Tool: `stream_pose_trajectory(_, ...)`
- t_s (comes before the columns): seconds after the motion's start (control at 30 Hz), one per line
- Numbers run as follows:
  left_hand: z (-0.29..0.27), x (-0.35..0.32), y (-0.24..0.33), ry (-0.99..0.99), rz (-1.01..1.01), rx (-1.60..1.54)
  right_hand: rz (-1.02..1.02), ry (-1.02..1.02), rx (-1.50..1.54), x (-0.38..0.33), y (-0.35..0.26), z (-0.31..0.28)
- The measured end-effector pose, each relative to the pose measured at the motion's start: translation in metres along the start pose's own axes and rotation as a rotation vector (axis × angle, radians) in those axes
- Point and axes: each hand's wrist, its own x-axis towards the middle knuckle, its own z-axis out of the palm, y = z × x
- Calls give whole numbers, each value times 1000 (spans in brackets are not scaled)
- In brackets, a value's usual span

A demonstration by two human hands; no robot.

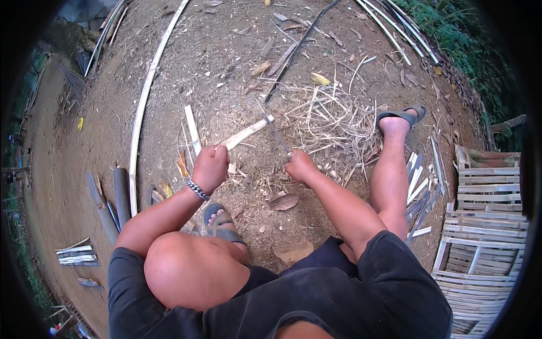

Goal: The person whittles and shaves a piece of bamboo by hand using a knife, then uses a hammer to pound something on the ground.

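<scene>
My left hand (211, 169), with a chain bracelet on its wrist, is closed round the near end of a pale split bamboo strip (246, 133). The strip slants away to the upper right. A knife (276, 134) with a thin dark blade is gripped in my right hand (301, 168); its handle is mostly hidden by the fingers. The blade crosses the strip close to its far end, and I cannot tell how deep it sits. Beside my left hand, another short pale strip (192, 129) lies on the ground.
A heap of curled shavings (333, 121) lies ahead to the right. One long bamboo strip (148, 85) runs along the left. Split pieces (416, 179) lie beyond my right leg, near a slatted bamboo panel (480, 243). Dark bamboo lengths (121, 195) lie at left.
</scene>
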Motion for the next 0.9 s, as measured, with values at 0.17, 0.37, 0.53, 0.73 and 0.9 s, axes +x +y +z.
stream_pose_trajectory(0.17, -11, 3, -9, 10, -80, -266, -93, 98, -72, -8, 15, 7)
stream_pose_trajectory(0.37, -28, -3, -3, 48, -325, -417, -45, 158, -60, 33, 63, 21)
stream_pose_trajectory(0.53, -33, 1, -19, 30, -65, -199, -40, 135, 84, 46, 75, 44)
stream_pose_trajectory(0.73, -45, -9, -5, 96, 524, 627, -71, -32, 270, 25, 62, 29)
stream_pose_trajectory(0.9, -46, -12, 8, 45, 747, 898, -34, -12, 300, 12, 57, 19)
